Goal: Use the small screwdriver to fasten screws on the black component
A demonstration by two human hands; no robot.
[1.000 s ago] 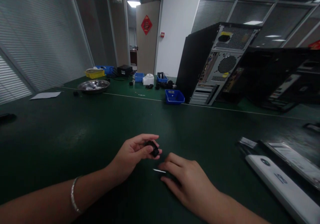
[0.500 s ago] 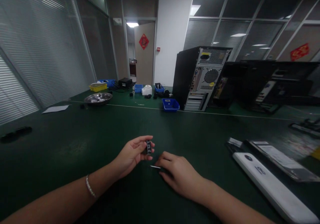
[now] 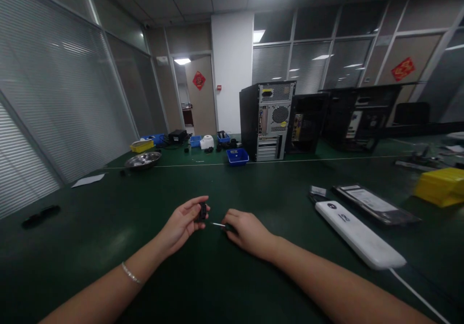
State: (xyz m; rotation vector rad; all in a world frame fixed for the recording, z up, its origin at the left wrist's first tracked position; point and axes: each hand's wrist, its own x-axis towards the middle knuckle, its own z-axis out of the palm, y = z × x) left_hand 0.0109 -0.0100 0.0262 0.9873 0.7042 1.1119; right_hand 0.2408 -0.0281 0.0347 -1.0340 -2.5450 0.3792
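Note:
Between the fingers and thumb of my left hand [image 3: 184, 222] is a small black part [image 3: 202, 211], held above the green table [image 3: 174, 285]. To its right, my right hand [image 3: 248, 232] is closed around a small screwdriver [image 3: 218, 224]. The thin metal shaft points left toward the black part, with a small gap between them. Most of the screwdriver's handle is hidden by my fingers. A bracelet [image 3: 130, 273] circles my left wrist.
At right lie a white power strip [image 3: 358, 234], a hard drive [image 3: 375, 204] and a yellow box [image 3: 440, 187]. A blue tray [image 3: 237, 156] stands before a computer tower [image 3: 268, 121]. Farther left are a metal bowl [image 3: 143, 160], paper [image 3: 88, 180] and a dark object [image 3: 41, 216].
The camera view has tilted up and turned right. The screwdriver shaft is now raised nearer the level of the black part. Both hands keep their holds, and the black part shows a darker side.

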